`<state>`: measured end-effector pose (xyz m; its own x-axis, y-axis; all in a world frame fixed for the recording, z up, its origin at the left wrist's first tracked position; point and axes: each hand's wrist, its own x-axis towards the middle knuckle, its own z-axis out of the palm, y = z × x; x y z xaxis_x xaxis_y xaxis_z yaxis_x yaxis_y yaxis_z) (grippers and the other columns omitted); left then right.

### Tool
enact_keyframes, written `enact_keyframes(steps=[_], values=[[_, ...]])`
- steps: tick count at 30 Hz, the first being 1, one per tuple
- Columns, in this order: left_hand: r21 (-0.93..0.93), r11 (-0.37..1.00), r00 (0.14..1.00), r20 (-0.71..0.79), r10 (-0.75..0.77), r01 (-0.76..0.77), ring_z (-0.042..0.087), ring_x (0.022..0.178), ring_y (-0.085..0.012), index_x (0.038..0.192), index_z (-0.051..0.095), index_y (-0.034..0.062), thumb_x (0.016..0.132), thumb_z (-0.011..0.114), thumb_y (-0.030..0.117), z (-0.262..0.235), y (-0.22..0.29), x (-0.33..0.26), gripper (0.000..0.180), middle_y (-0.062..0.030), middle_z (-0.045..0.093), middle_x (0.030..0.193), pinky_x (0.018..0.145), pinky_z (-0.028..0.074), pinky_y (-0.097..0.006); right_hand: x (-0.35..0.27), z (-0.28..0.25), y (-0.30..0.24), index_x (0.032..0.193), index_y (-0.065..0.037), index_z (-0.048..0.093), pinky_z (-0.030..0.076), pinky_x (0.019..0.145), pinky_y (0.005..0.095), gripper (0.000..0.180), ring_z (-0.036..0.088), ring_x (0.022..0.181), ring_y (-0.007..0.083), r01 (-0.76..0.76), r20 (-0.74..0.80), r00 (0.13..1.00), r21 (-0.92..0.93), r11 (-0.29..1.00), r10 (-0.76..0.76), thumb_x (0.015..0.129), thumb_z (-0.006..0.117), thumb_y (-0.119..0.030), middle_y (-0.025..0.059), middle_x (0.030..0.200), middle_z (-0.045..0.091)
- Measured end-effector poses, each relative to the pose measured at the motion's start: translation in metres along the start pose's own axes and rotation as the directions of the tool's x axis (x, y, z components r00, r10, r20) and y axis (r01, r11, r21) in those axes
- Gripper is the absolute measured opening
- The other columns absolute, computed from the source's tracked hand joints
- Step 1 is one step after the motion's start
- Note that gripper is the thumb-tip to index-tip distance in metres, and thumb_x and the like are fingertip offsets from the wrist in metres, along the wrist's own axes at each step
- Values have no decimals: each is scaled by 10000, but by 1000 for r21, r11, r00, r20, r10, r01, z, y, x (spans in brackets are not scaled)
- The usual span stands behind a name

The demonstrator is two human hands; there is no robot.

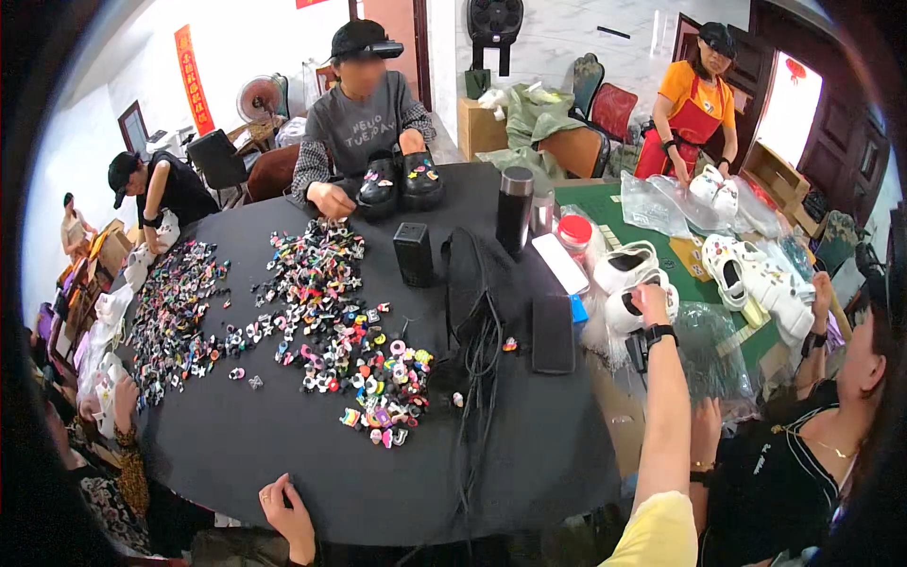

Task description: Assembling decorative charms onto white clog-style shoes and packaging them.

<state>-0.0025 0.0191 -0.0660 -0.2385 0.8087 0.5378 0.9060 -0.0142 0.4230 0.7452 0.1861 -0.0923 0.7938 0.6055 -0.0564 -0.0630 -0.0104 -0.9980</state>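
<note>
My right hand (650, 302) reaches out to the right on a bare forearm with a yellow sleeve and a black wrist strap. Its fingers are closed on the edge of a white clog (621, 312). Just behind that shoe sits another white clog (625, 266). My left hand (287, 515) rests at the near edge of the black table (397, 491), fingers loosely bent and apart, with nothing in it. Beyond it, heaps of small colourful shoe charms (387, 378) spread over the table, with a second heap of charms (175, 321) at the left.
Across the table a person handles black clogs (422, 180). Other people work with white clogs at both sides. Mid-table are a black box (413, 253), a dark bottle (514, 210), a red-lidded jar (573, 232), a black pouch with cords (468, 293) and a phone-like black slab (554, 335).
</note>
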Motion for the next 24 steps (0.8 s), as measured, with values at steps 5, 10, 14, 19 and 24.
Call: enact_keyframes(steps=[5, 10, 14, 19, 24], values=[[-46, 994, 995, -3, 96, -96, 523, 813, -262, 953, 627, 15, 850, 559, 12, 1, 4, 5, 123, -99, 561, 839, 713, 436, -366, -42, -14, -24, 888, -10, 483, 518, 499, 295, 101, 611, 603, 211, -77, -109, 988, 288, 954, 112, 822, 486, -86, 119, 804, 600], [-129, 988, 996, -33, 87, -91, 527, 799, -237, 985, 625, 27, 884, 548, 45, 6, 3, 1, 129, -87, 582, 812, 694, 441, -352, -109, -10, -39, 865, -7, 505, 474, 485, 269, 80, 553, 570, 171, -197, 118, 980, 502, 842, 159, 813, 508, -67, 67, 743, 580], [-261, 960, 995, 38, -90, 97, 529, 795, -214, 1012, 616, 32, 902, 529, 53, -9, -2, -3, 142, -74, 583, 797, 680, 441, -331, -241, 73, -85, 988, -12, 533, 405, 452, 205, 170, 477, 520, 96, -498, 525, 815, 420, 759, 244, 834, 551, -82, -4, 671, 511], [-444, 890, 995, 26, -101, 101, 525, 848, -196, 1027, 605, 15, 916, 498, 42, -21, -7, 1, 156, -95, 568, 936, 707, 451, -331, -403, 154, -127, 1206, -31, 458, 329, 431, 156, 334, 378, 547, 33, -674, 920, 242, -71, 735, 310, 889, 515, -122, -30, 746, 467], [-326, 924, 969, -81, -235, 197, 524, 994, -263, 1065, 576, -26, 890, 506, 32, -51, -58, -20, 197, -158, 531, 1066, 836, 439, -361, -464, 200, -136, 1283, -37, 416, 332, 436, 171, 396, 398, 580, 39, -771, 974, -105, -206, 603, 199, 917, 499, -167, -29, 804, 470]])
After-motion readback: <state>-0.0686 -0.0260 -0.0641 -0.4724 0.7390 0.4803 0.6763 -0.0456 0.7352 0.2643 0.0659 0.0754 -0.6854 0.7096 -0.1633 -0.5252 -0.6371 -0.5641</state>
